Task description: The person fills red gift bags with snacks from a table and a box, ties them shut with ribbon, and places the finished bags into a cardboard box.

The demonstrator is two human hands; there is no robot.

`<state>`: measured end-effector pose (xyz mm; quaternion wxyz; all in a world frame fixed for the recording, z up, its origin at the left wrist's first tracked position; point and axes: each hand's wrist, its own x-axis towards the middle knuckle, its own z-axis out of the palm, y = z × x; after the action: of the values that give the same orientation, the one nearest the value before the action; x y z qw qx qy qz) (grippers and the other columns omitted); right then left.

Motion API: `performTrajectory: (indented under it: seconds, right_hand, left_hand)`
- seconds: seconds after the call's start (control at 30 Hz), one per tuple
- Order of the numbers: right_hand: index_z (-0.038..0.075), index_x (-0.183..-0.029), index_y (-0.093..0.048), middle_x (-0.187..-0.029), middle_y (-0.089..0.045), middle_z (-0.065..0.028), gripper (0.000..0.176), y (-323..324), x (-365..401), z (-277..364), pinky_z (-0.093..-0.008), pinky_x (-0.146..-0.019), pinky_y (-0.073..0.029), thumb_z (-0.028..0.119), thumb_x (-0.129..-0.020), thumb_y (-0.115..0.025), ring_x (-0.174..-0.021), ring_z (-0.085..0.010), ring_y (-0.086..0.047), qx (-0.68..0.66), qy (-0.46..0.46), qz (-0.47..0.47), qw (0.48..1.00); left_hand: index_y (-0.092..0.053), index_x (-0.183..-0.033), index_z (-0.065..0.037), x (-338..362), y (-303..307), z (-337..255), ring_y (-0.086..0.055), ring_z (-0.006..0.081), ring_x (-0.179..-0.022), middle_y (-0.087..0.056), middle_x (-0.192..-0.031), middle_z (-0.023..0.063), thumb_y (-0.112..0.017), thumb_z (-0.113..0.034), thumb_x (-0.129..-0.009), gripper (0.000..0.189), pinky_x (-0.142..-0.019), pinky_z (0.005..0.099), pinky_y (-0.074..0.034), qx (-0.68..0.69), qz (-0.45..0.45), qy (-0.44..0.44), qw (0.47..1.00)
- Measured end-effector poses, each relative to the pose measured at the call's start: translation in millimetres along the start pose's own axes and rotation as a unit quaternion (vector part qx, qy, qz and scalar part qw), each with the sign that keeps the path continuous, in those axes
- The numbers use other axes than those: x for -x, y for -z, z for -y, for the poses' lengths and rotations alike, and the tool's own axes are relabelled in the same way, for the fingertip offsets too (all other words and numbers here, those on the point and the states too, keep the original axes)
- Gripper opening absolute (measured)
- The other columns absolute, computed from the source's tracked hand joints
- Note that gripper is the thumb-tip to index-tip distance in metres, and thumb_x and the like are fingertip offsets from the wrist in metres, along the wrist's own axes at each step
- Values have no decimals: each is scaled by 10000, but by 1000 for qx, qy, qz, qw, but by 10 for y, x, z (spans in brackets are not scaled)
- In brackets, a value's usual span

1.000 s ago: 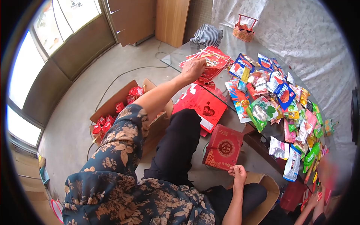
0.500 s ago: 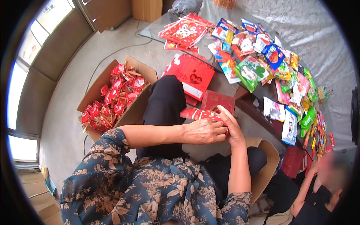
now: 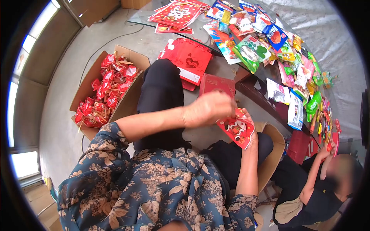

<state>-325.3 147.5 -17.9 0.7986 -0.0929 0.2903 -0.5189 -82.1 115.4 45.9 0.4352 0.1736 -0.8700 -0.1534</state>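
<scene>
Red paper packet [image 3: 236,130], printed with small white and dark figures, held over the lap, face turned up to the camera and tilted on one corner. Under and behind it the right hand [image 3: 252,139], fingers wrapped on its far edge, so clearly grasping it. Just above and to the left the left hand [image 3: 208,109], at the packet's upper edge, fingers curled inward; blurred, so cannot tell whether pinching the paper or only touching it. Long side of the packet slanting from the left hand down toward the right wrist; both hands at it, the right one closer in. Below, floral sleeves and black trousers [image 3: 162,92], with an open brown carton [image 3: 275,154] just beside the right knee. A little farther, a dark red box [image 3: 217,84] between the knees and the table edge, apart from the hands. Next to it, flat red paper bags [image 3: 189,57] with a heart mark, hanging off the glass table [image 3: 146,18]. To the left, on the grey concrete floor [image 3: 65,115], a cardboard box [image 3: 133,102] full of red wrapped sweets [image 3: 106,90]. On the table, many colourful snack packets [image 3: 269,42] spread wide, and a stack of red envelopes [image 3: 175,11] at the far end. At lower right, another person [image 3: 327,184] seated low, one hand raised to the table edge. Bright windows [image 3: 23,165] along the left wall.
</scene>
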Motion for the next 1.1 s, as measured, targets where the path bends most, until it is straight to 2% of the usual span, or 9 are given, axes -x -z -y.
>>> performTrajectory:
  seconds: [0.07,0.13,0.17,0.47,0.57,0.87,0.97,1.1]
  right_hand:
    - [59,-1243,-521,-1185,-608,-215,331,45,87,65,-495,-847,-573,61,-915,-558,-1045,-335,-635,-9,25,-24,999]
    - [56,-1248,-519,-1194,-605,-213,317,57,144,94,-496,-854,-570,64,-931,-530,-1051,-331,-634,-4,47,-19,999]
    - [55,-1250,-518,-1199,-604,-212,311,59,163,93,-497,-857,-568,65,-939,-516,-1055,-328,-633,-2,58,-16,998]
    - [53,-1278,-506,-1218,-592,-216,397,-29,165,52,-498,-879,-557,37,-890,-589,-1076,-331,-623,-10,33,-33,999]
    - [48,-1275,-507,-1217,-591,-218,395,-69,146,34,-497,-879,-558,39,-889,-592,-1077,-328,-622,1,40,-12,999]
    - [34,-1263,-512,-1216,-592,-217,415,-77,132,12,-486,-885,-558,23,-863,-620,-1072,-326,-625,-9,30,-5,1000]
    - [29,-1254,-517,-1209,-596,-215,416,-73,139,-17,-482,-886,-558,22,-854,-631,-1062,-327,-630,46,55,8,997]
    - [53,-1217,-537,-1206,-595,-221,324,-85,123,-3,-505,-873,-559,50,-896,-580,-1058,-340,-630,31,31,-1,999]
  left_hand:
    - [-598,-951,-58,-49,94,247,-603,276,-962,-604,-1034,89,-651,-4,-773,194,-786,382,-505,19,-12,58,998]
    - [-596,-926,-79,-38,106,406,-596,290,-938,-589,-959,76,-663,-42,-765,178,-775,395,-496,5,-6,101,995]
    - [-609,-938,-79,-35,110,427,-593,298,-953,-585,-977,78,-661,-46,-785,165,-790,404,-495,23,-3,114,993]
    - [-646,-940,-91,-14,60,409,-589,292,-978,-584,-993,79,-700,-83,-772,176,-824,394,-489,124,57,184,973]
    - [-632,-946,-40,8,101,395,-599,261,-997,-596,-1001,88,-695,-68,-792,169,-839,366,-497,126,60,164,977]
    - [-631,-942,-16,79,84,411,-609,268,-966,-616,-986,103,-659,-60,-823,130,-822,362,-492,153,61,155,974]
    - [-620,-920,-23,90,69,406,-611,267,-958,-619,-984,108,-644,-52,-827,101,-813,363,-492,127,78,154,977]
    - [-607,-898,-23,78,57,368,-632,288,-871,-635,-922,120,-615,-48,-818,85,-756,370,-502,137,93,231,959]
